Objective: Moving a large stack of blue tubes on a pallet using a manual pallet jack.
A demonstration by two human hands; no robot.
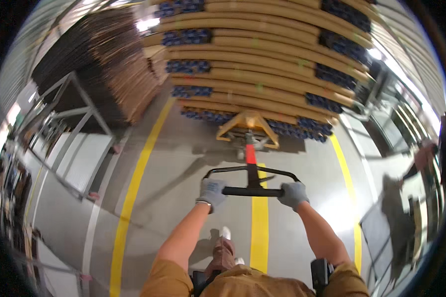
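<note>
Both of my hands wear grey gloves and grip the black loop handle [251,191] of a pallet jack. My left hand [212,192] is wrapped round the handle's left end, and my right hand [293,194] closes round its right end. From the handle a black and red shaft [251,154] runs forward to the jack's yellow frame [249,123]. Just beyond the frame rises a tall stack of long brown cardboard tubes [262,64], separated by dark blue spacers [187,37]. The forks are hidden beneath that load.
Yellow floor lines [142,163] run along both sides and down the middle. A tall stack of brown cardboard sheets [109,64] and a grey metal frame [86,106] stand at left. On the right are racks [381,106] and a person [423,158] near the edge.
</note>
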